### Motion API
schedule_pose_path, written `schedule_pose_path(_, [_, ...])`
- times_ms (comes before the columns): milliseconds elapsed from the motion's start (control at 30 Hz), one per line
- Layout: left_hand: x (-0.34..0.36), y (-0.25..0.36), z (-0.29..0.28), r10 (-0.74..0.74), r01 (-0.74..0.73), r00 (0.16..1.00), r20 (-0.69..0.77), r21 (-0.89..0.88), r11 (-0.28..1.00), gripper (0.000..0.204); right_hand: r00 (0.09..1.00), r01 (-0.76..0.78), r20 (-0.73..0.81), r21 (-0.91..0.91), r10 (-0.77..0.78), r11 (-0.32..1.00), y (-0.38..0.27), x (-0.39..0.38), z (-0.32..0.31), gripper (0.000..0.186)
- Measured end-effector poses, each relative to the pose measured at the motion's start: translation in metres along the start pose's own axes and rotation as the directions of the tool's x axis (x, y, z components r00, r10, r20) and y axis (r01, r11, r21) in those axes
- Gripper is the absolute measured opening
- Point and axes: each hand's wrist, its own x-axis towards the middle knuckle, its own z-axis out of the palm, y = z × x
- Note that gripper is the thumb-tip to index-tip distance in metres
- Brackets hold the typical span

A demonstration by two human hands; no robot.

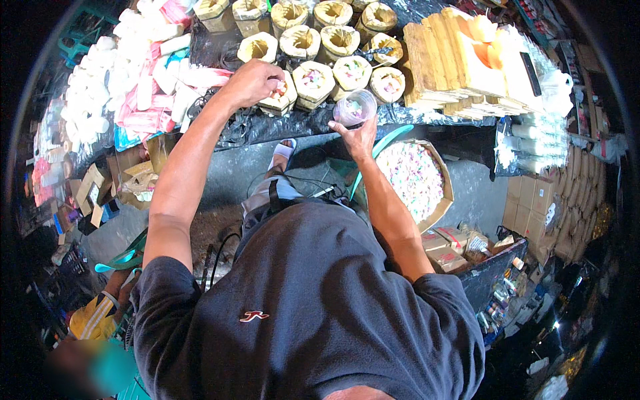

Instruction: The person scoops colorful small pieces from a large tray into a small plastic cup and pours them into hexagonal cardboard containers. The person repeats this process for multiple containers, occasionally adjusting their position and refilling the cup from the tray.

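My left hand [257, 81] reaches over the mouth of a brown paper-lined container [279, 103] in the front row, fingers curled at its rim. Whatever they pinch is too small to make out. In my right hand [360, 139] is a clear plastic cup [355, 108], tilted, with a few pastel bits in it. Beside the left hand's container stand others holding the same bits: one container [314, 80], another container [351, 70] and a third container [388, 85]. Farther back, several similar containers [299, 41] look hollow inside.
A large round tub [413, 180] of pastel pieces stands right of my body, below the table edge. Wooden slabs [443, 57] are stacked at the table's right. White and pink plastic-wrapped rolls [143, 93] lie left. Cardboard boxes [530, 203] stand right. Another person [97, 317] is lower left.
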Motion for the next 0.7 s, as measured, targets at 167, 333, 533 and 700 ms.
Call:
schedule_pose_path(167, [-0.002, -0.01, -0.006, -0.013, 0.012, 1.0, -0.02, -0.069, 0.998, 0.019, 0.99, -0.088, -0.115, -0.081, 0.078, 0.993, -0.002, -0.054, -0.002, 0.088])
schedule_pose_path(333, [0.01, -0.03, -0.007, 0.291, -0.289, 0.956, -0.043, 0.046, 0.956, 0.016, 0.964, 0.266, -0.017, 0.1, -0.265, 0.959, -0.073, -0.057, 0.009, 0.032])
schedule_pose_path(533, [0.021, -0.027, -0.02, 0.253, -0.262, 0.961, 0.116, 0.073, 0.962, 0.015, 0.909, 0.372, 0.224, -0.05, -0.353, 0.927, -0.147, 0.009, 0.054, 0.037])
schedule_pose_path(700, [0.021, -0.036, -0.017, 0.39, -0.39, 0.921, 0.022, 0.008, 0.921, 0.014, 0.843, 0.508, 0.279, -0.13, -0.46, 0.852, -0.151, 0.016, 0.071, 0.027])
